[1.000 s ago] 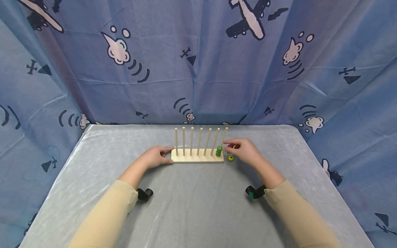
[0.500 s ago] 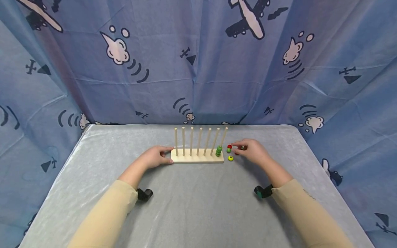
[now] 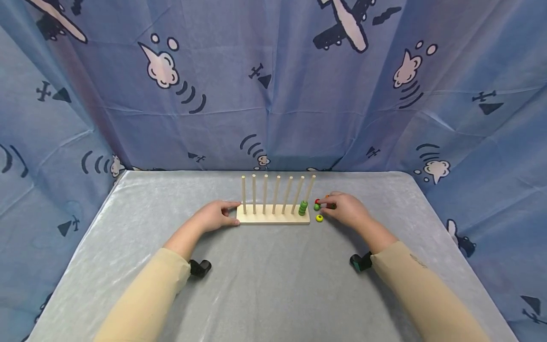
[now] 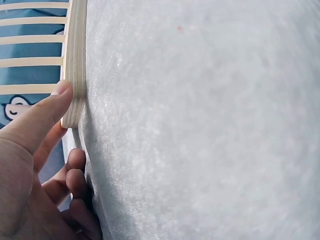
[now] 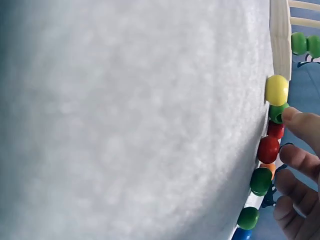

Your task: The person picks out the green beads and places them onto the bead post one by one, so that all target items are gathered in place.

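Note:
A pale wooden peg board (image 3: 273, 219) with a row of upright rods stands on the table. My left hand (image 3: 211, 216) grips its left end, the thumb (image 4: 61, 91) pressing on the edge in the left wrist view. Several green beads (image 3: 303, 208) are stacked on the rightmost rod. My right hand (image 3: 348, 210) is just right of the board among loose beads, thumb and forefinger apart. Its thumb tip overlaps a loose green bead (image 5: 278, 113); whether they touch, I cannot tell. Beside that lie a yellow bead (image 5: 277, 90) and a red bead (image 5: 269, 149).
Farther along in the right wrist view lie an orange bead (image 5: 271, 169), more green beads (image 5: 261, 181) and a blue bead (image 5: 243, 234), mostly hidden by my right hand in the head view. A grey cloth (image 3: 265, 280) covers the table; a patterned blue curtain (image 3: 222, 133) hangs behind.
My right hand has drawn back rightward from beside the rightmost rod, uncovering loose red and green beads. It then shifted only slightly. My left hand keeps its hold on the peg board.

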`<action>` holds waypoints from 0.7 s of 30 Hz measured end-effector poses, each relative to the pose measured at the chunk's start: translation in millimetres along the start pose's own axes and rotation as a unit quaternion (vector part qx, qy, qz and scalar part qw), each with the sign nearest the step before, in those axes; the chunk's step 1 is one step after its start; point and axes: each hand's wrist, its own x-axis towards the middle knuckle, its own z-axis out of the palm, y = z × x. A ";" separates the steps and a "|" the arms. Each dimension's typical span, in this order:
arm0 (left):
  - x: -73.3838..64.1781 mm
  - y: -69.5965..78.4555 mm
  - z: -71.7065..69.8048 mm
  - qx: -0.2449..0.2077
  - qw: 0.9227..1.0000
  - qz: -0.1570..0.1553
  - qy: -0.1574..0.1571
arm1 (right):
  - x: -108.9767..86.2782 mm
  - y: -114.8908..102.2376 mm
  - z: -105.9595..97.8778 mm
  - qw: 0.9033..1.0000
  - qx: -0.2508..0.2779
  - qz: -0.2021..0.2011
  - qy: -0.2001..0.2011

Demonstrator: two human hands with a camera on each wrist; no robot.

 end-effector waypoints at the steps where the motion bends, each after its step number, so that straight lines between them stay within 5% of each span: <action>1: 0.4 -0.1 0.0 0.000 1.000 0.001 0.000 | 0.9 0.4 0.7 1.000 -0.005 -0.001 0.000; 21: 1.6 -1.4 0.6 0.006 1.000 -0.005 0.000 | 15.7 -7.4 -0.7 0.997 -0.047 -0.034 -0.048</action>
